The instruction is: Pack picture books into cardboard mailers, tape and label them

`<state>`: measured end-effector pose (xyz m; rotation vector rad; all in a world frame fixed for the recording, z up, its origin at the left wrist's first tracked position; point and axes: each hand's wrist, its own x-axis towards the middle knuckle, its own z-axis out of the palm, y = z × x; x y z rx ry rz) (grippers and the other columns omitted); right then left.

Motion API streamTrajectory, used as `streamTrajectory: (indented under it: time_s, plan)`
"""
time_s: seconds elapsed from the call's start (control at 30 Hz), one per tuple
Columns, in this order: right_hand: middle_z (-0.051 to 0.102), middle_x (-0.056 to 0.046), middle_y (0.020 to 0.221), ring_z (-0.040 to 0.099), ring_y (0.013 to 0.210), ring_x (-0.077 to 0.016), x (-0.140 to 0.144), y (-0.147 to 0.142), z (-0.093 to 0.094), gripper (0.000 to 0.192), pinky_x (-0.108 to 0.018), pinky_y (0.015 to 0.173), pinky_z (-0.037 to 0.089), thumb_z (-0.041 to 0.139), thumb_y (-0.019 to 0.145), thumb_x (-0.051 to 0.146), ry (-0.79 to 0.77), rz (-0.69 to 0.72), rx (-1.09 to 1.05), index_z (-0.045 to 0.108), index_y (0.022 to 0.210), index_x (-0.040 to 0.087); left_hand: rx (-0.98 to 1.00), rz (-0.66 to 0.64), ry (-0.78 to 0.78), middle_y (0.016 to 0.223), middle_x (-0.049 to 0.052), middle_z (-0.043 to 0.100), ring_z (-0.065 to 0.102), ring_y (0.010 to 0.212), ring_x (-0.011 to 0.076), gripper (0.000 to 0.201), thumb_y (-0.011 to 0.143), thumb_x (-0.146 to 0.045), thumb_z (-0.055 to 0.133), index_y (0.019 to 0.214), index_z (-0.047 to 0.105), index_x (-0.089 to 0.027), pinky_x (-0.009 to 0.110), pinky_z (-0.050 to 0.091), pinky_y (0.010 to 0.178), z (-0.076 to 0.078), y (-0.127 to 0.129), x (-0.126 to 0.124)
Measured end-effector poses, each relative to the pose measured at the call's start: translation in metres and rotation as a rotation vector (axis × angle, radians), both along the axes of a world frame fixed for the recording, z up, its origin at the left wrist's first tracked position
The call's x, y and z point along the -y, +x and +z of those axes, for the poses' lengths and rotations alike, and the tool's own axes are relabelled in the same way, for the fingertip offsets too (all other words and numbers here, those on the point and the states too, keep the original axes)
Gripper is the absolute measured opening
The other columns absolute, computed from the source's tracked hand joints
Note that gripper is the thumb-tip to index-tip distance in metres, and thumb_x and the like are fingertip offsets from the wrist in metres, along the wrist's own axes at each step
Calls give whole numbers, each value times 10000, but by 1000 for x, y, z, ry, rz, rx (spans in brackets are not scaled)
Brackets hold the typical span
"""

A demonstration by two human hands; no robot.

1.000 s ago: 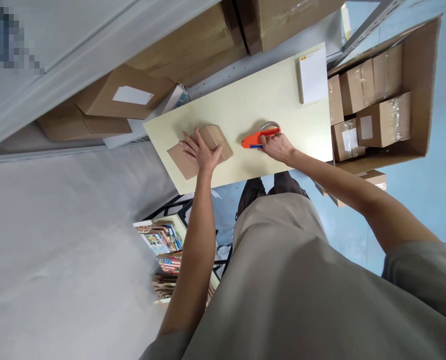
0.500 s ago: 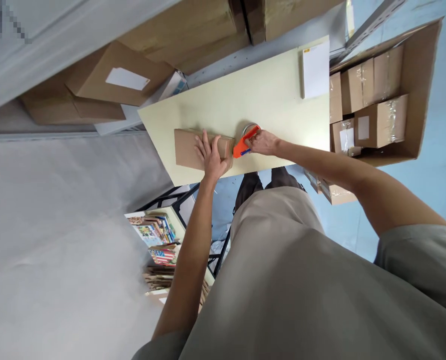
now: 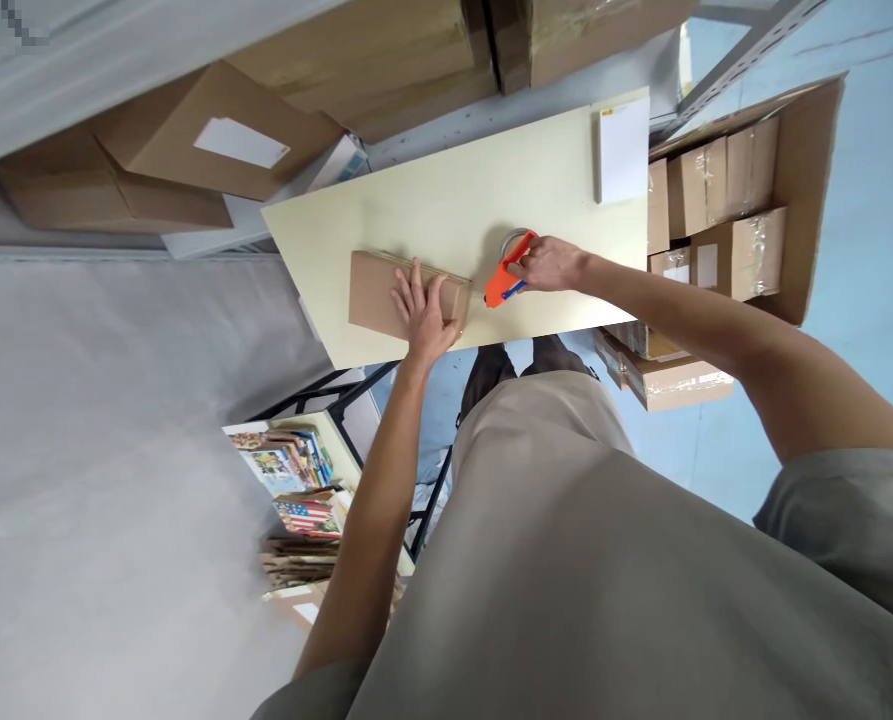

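Note:
A small brown cardboard box (image 3: 375,290) lies on the pale yellow table (image 3: 446,200). My left hand (image 3: 425,318) rests on its top near the right end, fingers spread and flat against the cardboard. To the right of the box, my right hand (image 3: 555,264) is closed around an orange tape dispenser (image 3: 507,275) with a blue part on it. The clear tape roll shows at the dispenser's upper side. A gap separates the dispenser from the box's right end; whether a strip of tape spans it, I cannot tell.
A white pad or stack of labels (image 3: 623,150) lies at the table's far right corner. Beside the table stands a large open carton (image 3: 810,200) with several taped boxes inside. Larger cartons (image 3: 371,70) line the back. A shelf with books (image 3: 296,465) stands at lower left.
My right hand has drawn the tape dispenser to the right, away from the box's end. My left hand stays spread on the box. The view has shifted slightly.

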<state>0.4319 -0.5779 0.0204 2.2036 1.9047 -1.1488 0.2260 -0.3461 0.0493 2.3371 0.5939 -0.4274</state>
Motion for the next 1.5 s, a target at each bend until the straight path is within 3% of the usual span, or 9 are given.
streamTrajectory:
  time_s: [0.1, 0.2, 0.4, 0.5, 0.6, 0.73, 0.9, 1.13, 1.5]
  plan:
    - [781, -225, 1240, 702, 1327, -325, 9, 3, 6, 583, -494, 1186, 428, 187, 1244, 377, 81, -15, 48, 621, 1406, 23, -16, -13, 22, 1958, 78, 107, -191, 1798, 396, 1005, 688, -117, 792, 1658, 573, -258, 648, -159, 1433, -1, 1, 0]
    - [767, -236, 1317, 673, 1373, -362, 9, 7, 5, 546, -559, 1206, 427, 350, 1232, 453, 77, -3, 25, 578, 1498, 34, -34, -22, 21, 1961, 88, 72, -208, 1791, 407, 1024, 689, -133, 799, 1676, 551, -253, 666, -164, 1424, -1, 2, 0]
    - [747, -268, 1391, 653, 1384, -400, 8, 9, -2, 635, -638, 1222, 398, 345, 1220, 480, 0, -48, 9, 482, 1614, 1, -10, -18, -7, 1965, 63, 28, -230, 1788, 393, 1013, 704, -138, 794, 1677, 537, -262, 656, -163, 1425, -2, 1, 1]
    - [746, -272, 1407, 651, 1375, -367, 17, 11, -1, 586, -605, 1224, 405, 242, 1223, 368, 45, -25, -17, 513, 1609, 19, 0, -14, 15, 1964, 60, 50, -207, 1795, 390, 1019, 683, -109, 772, 1667, 555, -262, 635, -167, 1432, -3, 0, 2]
    - [792, -242, 1260, 719, 1161, -271, 27, 7, -3, 664, -527, 1169, 456, 52, 1167, 129, 175, 26, 43, 599, 1525, 18, -8, -31, 52, 1962, 70, 65, -186, 1799, 396, 1034, 675, -110, 757, 1676, 550, -262, 641, -146, 1440, -2, 1, 3]
    - [804, -135, 1058, 717, 909, -222, 36, -2, -10, 691, -460, 1076, 522, 54, 1127, 31, 369, 65, 220, 696, 1378, 78, -55, -78, 92, 1958, 128, 52, -188, 1792, 434, 1045, 695, -169, 778, 1703, 506, -205, 690, -114, 1432, 2, 3, 4]
    - [814, -149, 1095, 734, 936, -247, 35, -5, -14, 683, -451, 1057, 518, 71, 1103, 17, 262, 104, 296, 650, 1463, 64, -35, -54, 90, 1953, 149, 78, -159, 1797, 442, 992, 722, -181, 782, 1681, 528, -192, 689, -105, 1437, 5, 6, 6]
    - [817, -272, 1190, 743, 1044, -342, 10, -29, -2, 652, -473, 1022, 506, 356, 1198, 449, 25, -122, 231, 526, 1576, -55, -20, -22, 60, 1954, 144, 79, -181, 1794, 431, 990, 713, -153, 757, 1677, 532, -186, 704, -120, 1428, 3, 6, 8]
    - [809, -276, 1164, 776, 1011, -322, -49, -106, 48, 413, -376, 803, 493, 403, 1112, 124, -212, -680, 114, 755, 1293, 6, -33, 62, 98, 1961, 105, 66, -171, 1801, 402, 923, 819, -207, 803, 1692, 504, -239, 680, -117, 1437, -4, 19, 17]
